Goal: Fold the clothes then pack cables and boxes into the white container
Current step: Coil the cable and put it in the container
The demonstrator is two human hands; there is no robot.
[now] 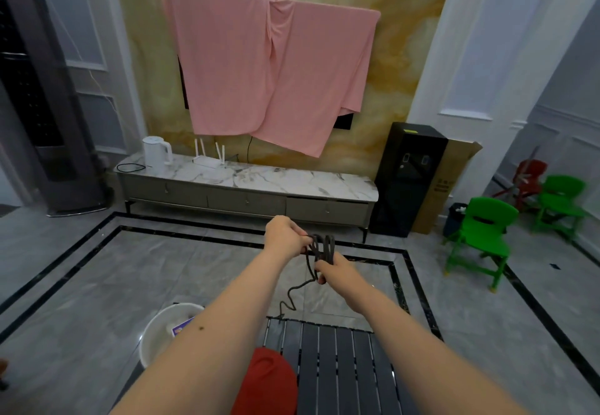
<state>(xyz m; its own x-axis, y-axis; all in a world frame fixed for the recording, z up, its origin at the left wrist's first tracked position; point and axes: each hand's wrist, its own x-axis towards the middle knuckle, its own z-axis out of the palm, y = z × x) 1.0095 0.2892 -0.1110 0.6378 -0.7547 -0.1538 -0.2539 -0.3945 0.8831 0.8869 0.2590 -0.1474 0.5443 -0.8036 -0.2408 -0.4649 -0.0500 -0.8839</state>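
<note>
Both my arms reach forward at mid-frame. My left hand [283,233] grips several loops of a dark braided cable [323,247]. Just to the right and slightly lower, my right hand [337,271] pinches the same cable, whose loose tail hangs down in a wavy line to the far edge of the black slatted table [337,359]. The white round container [152,338] stands on the floor at lower left, partly hidden by my left forearm, with a small purple-edged box [182,326] inside. A red folded cloth [269,382] lies on the table's near left part.
A marble-topped TV cabinet [292,181] with a white kettle [155,151] and router stands along the far wall under a pink sheet [266,77]. A black dispenser [409,181] and green plastic chairs [480,239] are at right. Grey tiled floor surrounds the table.
</note>
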